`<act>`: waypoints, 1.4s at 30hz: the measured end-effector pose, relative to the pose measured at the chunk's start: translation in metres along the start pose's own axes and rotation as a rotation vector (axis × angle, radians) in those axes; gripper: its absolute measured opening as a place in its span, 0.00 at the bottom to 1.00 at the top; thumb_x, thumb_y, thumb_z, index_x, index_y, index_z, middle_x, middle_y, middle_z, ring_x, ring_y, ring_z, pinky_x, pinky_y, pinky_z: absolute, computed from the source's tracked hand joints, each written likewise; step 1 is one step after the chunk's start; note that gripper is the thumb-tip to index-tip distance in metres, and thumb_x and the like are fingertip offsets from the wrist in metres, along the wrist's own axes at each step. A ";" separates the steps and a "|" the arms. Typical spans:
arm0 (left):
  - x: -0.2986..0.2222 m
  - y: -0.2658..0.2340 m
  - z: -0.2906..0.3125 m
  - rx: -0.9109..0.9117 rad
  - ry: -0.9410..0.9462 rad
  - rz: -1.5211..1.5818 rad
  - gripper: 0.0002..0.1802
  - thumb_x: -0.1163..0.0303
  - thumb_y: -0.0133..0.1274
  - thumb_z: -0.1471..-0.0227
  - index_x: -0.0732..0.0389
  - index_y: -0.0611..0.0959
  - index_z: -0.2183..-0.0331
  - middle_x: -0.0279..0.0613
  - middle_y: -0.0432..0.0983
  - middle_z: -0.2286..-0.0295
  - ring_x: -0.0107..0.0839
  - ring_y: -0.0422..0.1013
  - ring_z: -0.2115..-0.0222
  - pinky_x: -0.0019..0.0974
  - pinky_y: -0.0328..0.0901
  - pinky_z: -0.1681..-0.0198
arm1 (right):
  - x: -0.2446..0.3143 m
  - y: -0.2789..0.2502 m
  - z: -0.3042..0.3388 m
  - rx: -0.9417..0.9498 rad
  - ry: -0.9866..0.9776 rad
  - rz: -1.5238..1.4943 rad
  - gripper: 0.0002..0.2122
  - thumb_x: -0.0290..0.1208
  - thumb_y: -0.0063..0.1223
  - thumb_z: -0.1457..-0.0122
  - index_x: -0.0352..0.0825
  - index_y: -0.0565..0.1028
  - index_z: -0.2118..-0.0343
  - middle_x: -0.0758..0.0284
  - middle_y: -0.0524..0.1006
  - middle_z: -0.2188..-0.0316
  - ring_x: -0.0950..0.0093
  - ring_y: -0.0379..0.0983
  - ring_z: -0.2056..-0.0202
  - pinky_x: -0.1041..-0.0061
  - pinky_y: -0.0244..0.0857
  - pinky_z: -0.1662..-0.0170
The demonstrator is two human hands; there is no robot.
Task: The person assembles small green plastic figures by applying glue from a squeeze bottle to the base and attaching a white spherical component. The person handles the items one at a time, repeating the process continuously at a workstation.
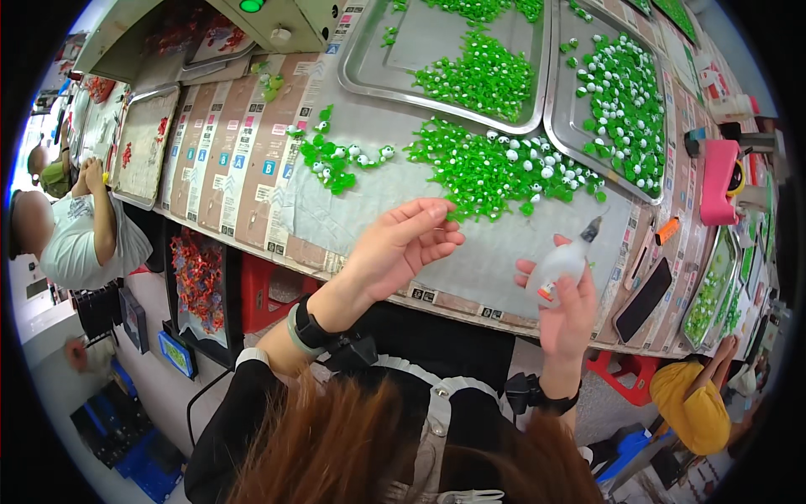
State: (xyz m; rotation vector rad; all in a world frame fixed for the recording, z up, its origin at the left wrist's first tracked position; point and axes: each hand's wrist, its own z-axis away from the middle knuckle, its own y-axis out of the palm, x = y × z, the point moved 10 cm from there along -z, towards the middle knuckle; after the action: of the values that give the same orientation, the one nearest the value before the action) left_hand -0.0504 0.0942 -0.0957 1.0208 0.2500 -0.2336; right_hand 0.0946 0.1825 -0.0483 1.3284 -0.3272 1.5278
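Note:
My right hand [571,307] is closed around a translucent white squeeze bottle [561,267], whose dark, narrow tip points up and away from me. My left hand [407,244] is closed, thumb and forefinger pinched together at the near edge of a pile of small green plastic pieces [470,172]. Green shows at those fingertips, but whether it is held or part of the pile I cannot make out. White balls with dark dots, like eyeballs [537,164], are mixed along the pile's right side. A smaller group of green pieces with eyeballs [336,160] lies farther left on the grey sheet [369,202].
Metal trays [357,88] [558,139] of green pieces stand at the back. On the right lie a black phone [644,300], an orange-handled cutter [667,230] and a pink tape dispenser [719,181]. Other people sit left [75,239] and right [693,403]. A machine housing [285,29] stands back left.

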 end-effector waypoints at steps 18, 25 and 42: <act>0.024 0.023 0.015 0.053 -0.122 0.065 0.08 0.75 0.42 0.53 0.62 0.70 0.67 0.42 0.69 0.71 0.27 0.68 0.71 0.24 0.66 0.69 | 0.047 0.020 0.027 -0.154 -0.349 0.282 0.17 0.26 0.55 0.61 0.31 0.61 0.68 0.63 0.65 0.71 0.77 0.63 0.71 0.80 0.58 0.67; 0.033 0.018 0.017 0.040 -0.169 0.048 0.08 0.72 0.45 0.54 0.63 0.71 0.69 0.39 0.70 0.73 0.25 0.69 0.73 0.23 0.66 0.71 | 0.082 0.032 0.053 -0.153 -0.748 0.605 0.22 0.33 0.61 0.66 0.33 0.61 0.69 0.65 0.63 0.74 0.76 0.61 0.73 0.80 0.55 0.69; 0.036 0.017 0.019 0.013 -0.201 0.025 0.08 0.72 0.42 0.53 0.63 0.70 0.68 0.37 0.69 0.76 0.24 0.68 0.76 0.24 0.65 0.72 | 0.070 0.039 0.049 -0.044 -0.722 0.677 0.21 0.29 0.62 0.67 0.33 0.62 0.70 0.67 0.63 0.76 0.77 0.60 0.76 0.81 0.55 0.72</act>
State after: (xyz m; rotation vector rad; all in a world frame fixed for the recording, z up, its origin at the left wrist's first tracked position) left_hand -0.0088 0.0833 -0.0836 1.0045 0.0533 -0.3128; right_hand 0.1009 0.1650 0.0441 1.8104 -1.3678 1.4827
